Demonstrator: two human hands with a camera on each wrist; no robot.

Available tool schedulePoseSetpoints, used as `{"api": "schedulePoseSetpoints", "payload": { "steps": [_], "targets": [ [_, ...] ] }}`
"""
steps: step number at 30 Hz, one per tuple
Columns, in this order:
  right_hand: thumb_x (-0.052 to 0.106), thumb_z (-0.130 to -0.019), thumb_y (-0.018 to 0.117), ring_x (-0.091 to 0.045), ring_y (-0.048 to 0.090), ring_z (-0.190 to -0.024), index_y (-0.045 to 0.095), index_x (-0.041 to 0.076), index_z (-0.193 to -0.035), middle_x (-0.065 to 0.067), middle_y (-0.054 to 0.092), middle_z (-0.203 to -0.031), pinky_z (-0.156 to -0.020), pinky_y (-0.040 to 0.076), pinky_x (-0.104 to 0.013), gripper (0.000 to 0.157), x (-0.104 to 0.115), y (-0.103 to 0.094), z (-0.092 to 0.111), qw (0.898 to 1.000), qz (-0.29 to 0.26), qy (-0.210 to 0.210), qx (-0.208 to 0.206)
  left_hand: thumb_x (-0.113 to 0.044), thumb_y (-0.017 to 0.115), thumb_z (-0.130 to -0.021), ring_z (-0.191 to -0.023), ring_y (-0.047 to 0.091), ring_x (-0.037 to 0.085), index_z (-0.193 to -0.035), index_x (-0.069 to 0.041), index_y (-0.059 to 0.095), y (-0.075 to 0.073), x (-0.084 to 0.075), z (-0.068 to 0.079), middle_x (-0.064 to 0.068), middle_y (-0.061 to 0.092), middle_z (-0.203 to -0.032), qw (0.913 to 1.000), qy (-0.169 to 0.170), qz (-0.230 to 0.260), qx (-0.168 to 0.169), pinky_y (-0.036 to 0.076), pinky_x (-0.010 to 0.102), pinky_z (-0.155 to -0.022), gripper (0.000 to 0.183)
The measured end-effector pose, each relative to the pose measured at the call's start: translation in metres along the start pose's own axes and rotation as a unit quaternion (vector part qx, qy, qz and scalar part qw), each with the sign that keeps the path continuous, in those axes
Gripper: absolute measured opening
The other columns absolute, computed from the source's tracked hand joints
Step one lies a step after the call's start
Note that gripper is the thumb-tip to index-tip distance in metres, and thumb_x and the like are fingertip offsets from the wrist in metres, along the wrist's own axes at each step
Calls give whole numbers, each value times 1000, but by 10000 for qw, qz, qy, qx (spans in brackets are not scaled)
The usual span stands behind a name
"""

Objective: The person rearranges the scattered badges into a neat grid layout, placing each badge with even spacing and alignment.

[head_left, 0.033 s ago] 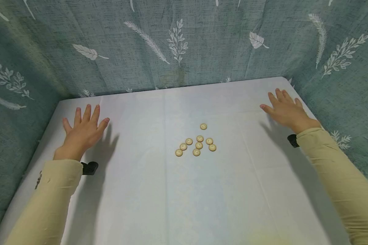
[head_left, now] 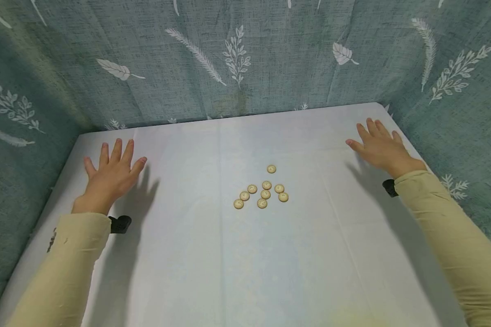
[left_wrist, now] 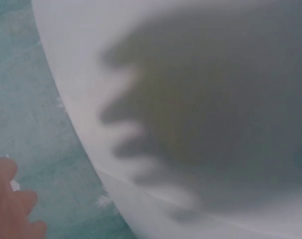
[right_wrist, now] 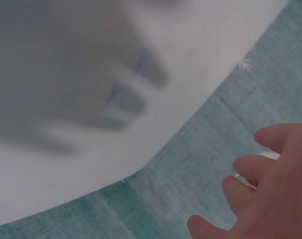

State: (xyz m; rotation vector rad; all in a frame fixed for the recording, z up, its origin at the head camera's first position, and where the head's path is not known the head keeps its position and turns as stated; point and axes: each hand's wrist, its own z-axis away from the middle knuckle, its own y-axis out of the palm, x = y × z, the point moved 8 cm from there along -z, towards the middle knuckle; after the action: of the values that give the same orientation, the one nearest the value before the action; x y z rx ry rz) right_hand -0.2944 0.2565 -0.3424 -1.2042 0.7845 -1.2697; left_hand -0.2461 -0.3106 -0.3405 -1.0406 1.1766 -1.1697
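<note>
Several small round beige pieces that look like buttons lie flat near the middle of the white table in the head view. One button-like piece (head_left: 271, 169) sits apart at the back, while the others, such as a piece (head_left: 265, 194) near the centre, lie loosely in short rows. My left hand (head_left: 110, 179) hovers over the table's left side, fingers straight and spread, with nothing in it. Over the far right corner, my right hand (head_left: 380, 147) is likewise spread and holds nothing. Both wrist views show fingertips and the hands' shadows on the cloth; the pieces do not appear there.
A white cloth covers the table (head_left: 180, 254). Behind it and along both sides hangs a green-blue curtain (head_left: 278, 54) with white leaf prints. A black device (head_left: 120, 224) is at the left wrist, and another black device (head_left: 390, 187) is at the right wrist.
</note>
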Motion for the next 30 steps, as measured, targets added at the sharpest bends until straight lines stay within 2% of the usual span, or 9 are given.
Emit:
{"api": "schedulePoseSetpoints", "payload": {
  "steps": [10,15,17,19,22,25,30],
  "targets": [
    [62,-88,10,-39,-16,-130,-2,3,-142,-24,-15,-143,-93,-6,-65,81,3,4,-2,10000,22,-13,67,-61,11,-89,-127,-25,37,-142,-18,-10,-2,-8,1,15,-18,-145,9998,91,-145,-63,-22,64,-86,71],
    [61,-88,9,-40,-15,-130,-3,4,-142,-24,-14,-143,-93,-5,-65,79,2,3,0,10000,30,31,73,-61,10,-89,-129,-22,36,-142,-17,-7,5,-23,-5,15,-13,-146,9997,179,-146,-39,-20,63,-89,72],
    [62,-88,10,-41,-12,-130,-2,4,-142,-25,-11,-144,-94,-5,-65,80,2,4,0,9999,-9,75,75,-58,16,-90,-132,-8,37,-144,-13,5,6,-32,-5,17,1,-147,9993,260,-91,-246,-11,63,-94,71],
    [62,-88,11,-43,-1,-130,3,3,-142,-27,0,-144,-95,2,-65,80,3,3,1,9999,88,102,-77,-52,26,-93,-131,13,38,-141,-10,24,4,-45,-4,19,22,-143,9973,398,52,-613,6,61,-98,64],
    [61,-89,14,-47,23,-123,17,1,-141,-29,23,-139,-91,21,-63,79,3,-2,2,9987,115,200,-446,-38,41,-93,-110,44,34,-123,-9,50,2,-68,-1,16,49,-122,9905,635,461,-1126,33,53,-87,43],
    [59,-90,18,-47,40,-110,30,0,-136,-27,40,-129,-79,36,-59,76,5,-4,5,9968,-130,282,-742,-31,48,-91,-91,53,28,-110,-11,59,9,-91,4,9,58,-106,9844,843,977,-1196,42,46,-73,30],
    [53,-92,31,-39,49,-103,42,3,-130,-22,51,-120,-75,40,-52,63,15,-1,11,9909,-914,171,-974,-28,55,-89,-82,54,20,-103,-14,62,24,-122,13,2,61,-96,9731,1061,1811,-951,43,38,-71,21]
  ]
}}
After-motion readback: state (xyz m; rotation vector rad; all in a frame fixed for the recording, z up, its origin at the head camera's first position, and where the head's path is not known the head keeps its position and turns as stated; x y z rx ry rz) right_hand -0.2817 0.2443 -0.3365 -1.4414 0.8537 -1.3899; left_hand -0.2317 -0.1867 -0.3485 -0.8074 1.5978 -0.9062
